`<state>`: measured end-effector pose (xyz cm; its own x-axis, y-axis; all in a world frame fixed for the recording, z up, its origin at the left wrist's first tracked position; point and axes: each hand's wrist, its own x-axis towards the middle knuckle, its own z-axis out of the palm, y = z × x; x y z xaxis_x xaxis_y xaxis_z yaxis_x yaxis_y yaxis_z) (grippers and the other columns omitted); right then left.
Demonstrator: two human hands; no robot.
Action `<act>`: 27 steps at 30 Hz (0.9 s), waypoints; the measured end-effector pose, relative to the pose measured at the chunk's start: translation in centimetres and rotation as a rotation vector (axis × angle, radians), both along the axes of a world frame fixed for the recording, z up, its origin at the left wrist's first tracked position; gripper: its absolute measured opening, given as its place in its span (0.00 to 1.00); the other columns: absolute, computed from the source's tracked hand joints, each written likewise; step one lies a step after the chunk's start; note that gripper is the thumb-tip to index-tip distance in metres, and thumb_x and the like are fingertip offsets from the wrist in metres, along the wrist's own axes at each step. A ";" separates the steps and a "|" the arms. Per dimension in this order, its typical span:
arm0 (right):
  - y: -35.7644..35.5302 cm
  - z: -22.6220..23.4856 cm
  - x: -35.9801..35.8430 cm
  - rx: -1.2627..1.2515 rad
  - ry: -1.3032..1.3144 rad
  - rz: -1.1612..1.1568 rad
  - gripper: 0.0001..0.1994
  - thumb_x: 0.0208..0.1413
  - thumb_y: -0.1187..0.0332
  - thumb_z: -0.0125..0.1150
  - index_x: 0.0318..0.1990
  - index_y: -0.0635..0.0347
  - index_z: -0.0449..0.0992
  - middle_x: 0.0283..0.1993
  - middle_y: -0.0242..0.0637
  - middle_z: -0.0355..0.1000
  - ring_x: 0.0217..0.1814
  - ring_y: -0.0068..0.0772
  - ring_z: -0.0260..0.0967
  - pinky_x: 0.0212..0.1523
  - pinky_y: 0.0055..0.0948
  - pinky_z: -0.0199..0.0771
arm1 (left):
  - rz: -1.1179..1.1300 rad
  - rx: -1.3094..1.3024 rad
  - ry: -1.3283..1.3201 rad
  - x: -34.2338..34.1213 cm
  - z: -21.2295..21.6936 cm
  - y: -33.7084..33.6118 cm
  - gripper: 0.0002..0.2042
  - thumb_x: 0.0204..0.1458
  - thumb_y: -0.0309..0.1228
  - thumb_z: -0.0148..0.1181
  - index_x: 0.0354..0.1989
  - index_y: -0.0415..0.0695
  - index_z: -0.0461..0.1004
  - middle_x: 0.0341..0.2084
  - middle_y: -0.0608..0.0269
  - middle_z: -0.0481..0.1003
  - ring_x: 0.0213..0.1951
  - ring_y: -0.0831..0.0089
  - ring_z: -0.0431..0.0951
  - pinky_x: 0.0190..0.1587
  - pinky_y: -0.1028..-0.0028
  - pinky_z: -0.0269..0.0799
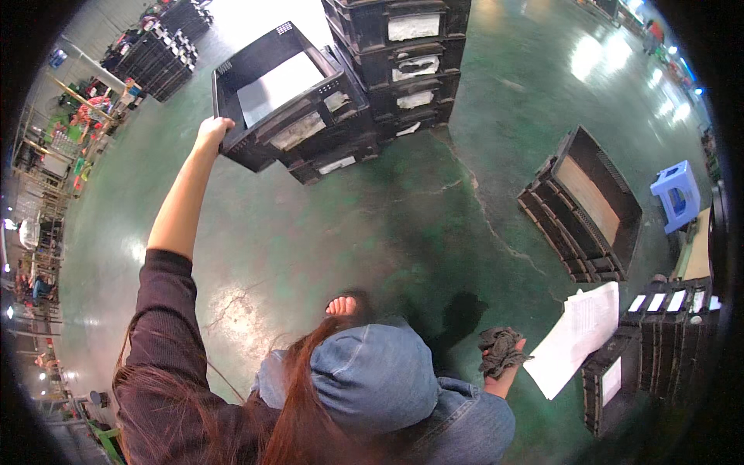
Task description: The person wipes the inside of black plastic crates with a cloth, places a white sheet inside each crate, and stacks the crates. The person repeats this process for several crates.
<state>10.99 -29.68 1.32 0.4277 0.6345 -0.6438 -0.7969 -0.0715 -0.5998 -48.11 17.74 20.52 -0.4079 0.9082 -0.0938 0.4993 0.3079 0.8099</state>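
My left arm reaches forward, and my left hand [213, 133] is closed over the near left corner of a black plastic crate [240, 151]. That crate is the top one of a low stack and has a white sheet [280, 87] inside. Low on the right, beside my denim-covered knee, my right hand [505, 377] is closed round a crumpled dark grey cloth [502, 349]. White printed papers [575, 341] are just to the right of that hand; I cannot tell whether its fingers touch them.
A taller stack of black crates [422, 58] stands behind the gripped one. To the right are a tilted stack of crates [585, 205], a blue plastic stool [676, 195] and more labelled black crates [673, 341]. My bare toes [341, 305] show on the green floor [387, 225].
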 end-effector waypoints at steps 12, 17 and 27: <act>-7.8 -1.2 -0.6 -0.176 0.038 -0.133 0.23 0.58 0.46 0.51 0.49 0.56 0.71 0.39 0.35 0.73 0.32 0.30 0.70 0.27 0.29 0.72 | -0.103 -0.079 0.186 -1.5 -3.3 13.1 0.14 0.38 0.34 0.60 0.30 0.35 0.77 0.25 0.55 0.77 0.26 0.65 0.75 0.30 0.63 0.69; -11.3 -2.0 1.3 -0.130 0.119 0.029 0.23 0.59 0.47 0.51 0.49 0.57 0.72 0.40 0.35 0.74 0.31 0.31 0.70 0.25 0.30 0.71 | -0.471 -0.070 -0.047 -8.3 -5.0 15.9 0.17 0.49 0.41 0.55 0.38 0.39 0.74 0.31 0.60 0.74 0.33 0.69 0.71 0.36 0.67 0.67; -16.0 1.6 11.4 -1.111 -1.215 0.408 0.22 0.49 0.56 0.61 0.50 0.56 0.73 0.54 0.48 0.66 0.56 0.52 0.64 0.54 0.45 0.66 | -0.165 0.483 1.082 -12.8 -4.3 18.8 0.37 0.44 0.53 0.59 0.61 0.44 0.62 0.50 0.45 0.71 0.49 0.50 0.72 0.52 0.58 0.66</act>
<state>22.36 -45.71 2.92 0.9079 0.3214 -0.2691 0.2269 -0.9166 -0.3292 -60.94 36.55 16.26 0.0597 0.8037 0.5920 0.9982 -0.0446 -0.0401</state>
